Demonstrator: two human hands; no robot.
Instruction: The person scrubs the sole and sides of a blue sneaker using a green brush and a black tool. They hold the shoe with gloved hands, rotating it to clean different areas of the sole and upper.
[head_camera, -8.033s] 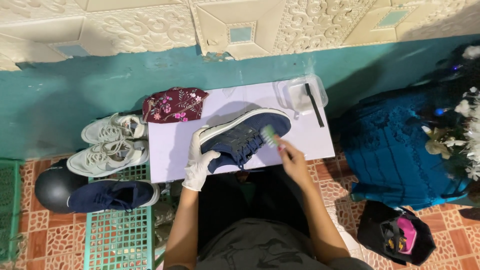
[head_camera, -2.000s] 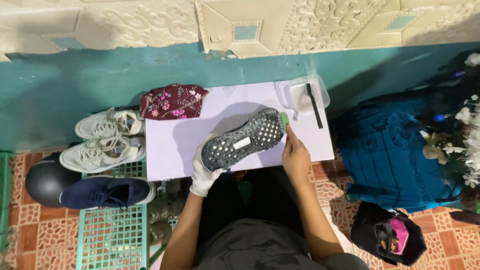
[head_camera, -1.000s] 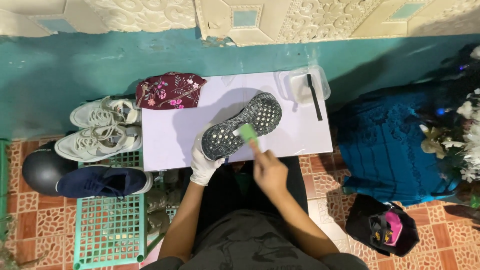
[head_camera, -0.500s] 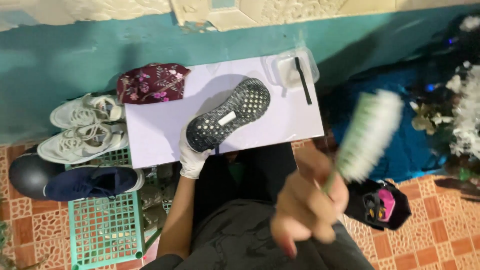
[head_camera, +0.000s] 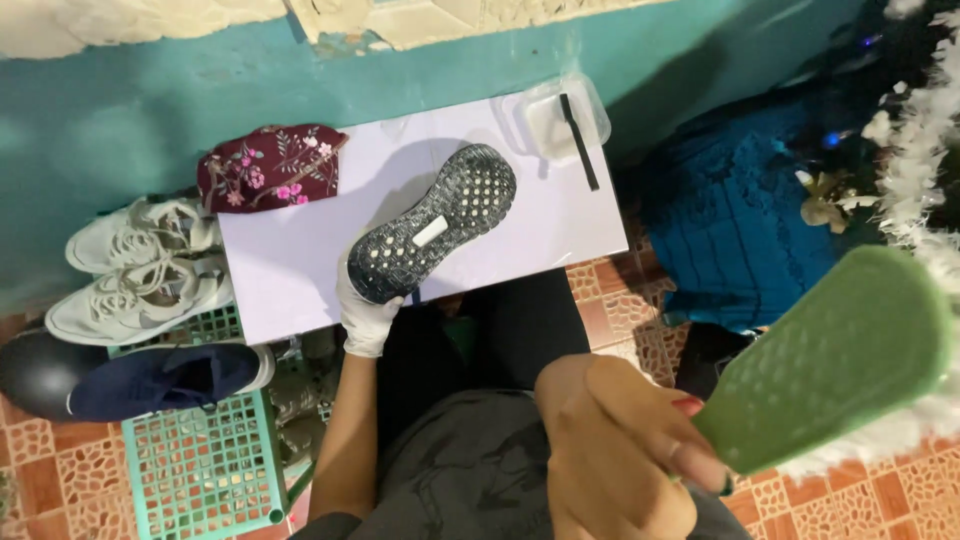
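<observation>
Gloved left hand (head_camera: 366, 312) clamped on heel of upturned shoe (head_camera: 432, 226): light, flexy sole. Right hand (head_camera: 610, 450) pinching green brush (head_camera: 830, 360), probably stiff plastic.

My left hand (head_camera: 366, 312) wears a thin white glove, smooth and a little wrinkled, and it grips a shoe (head_camera: 432, 238) turned sole up — dark speckled rubber, matt, studded with a grid of pale dots. The white board (head_camera: 300, 262) under it looks smooth and flat, faintly sheened. Close in the lower right, my bare right hand (head_camera: 610, 455) holds a green brush (head_camera: 830, 362), its plastic back matt and finely dimpled. At the upper left lies a maroon flowered cloth (head_camera: 268, 165), soft. The clear tub (head_camera: 552, 118) at the top is glossy plastic — the floor tiles (head_camera: 40, 470) look rough and patterned.
</observation>
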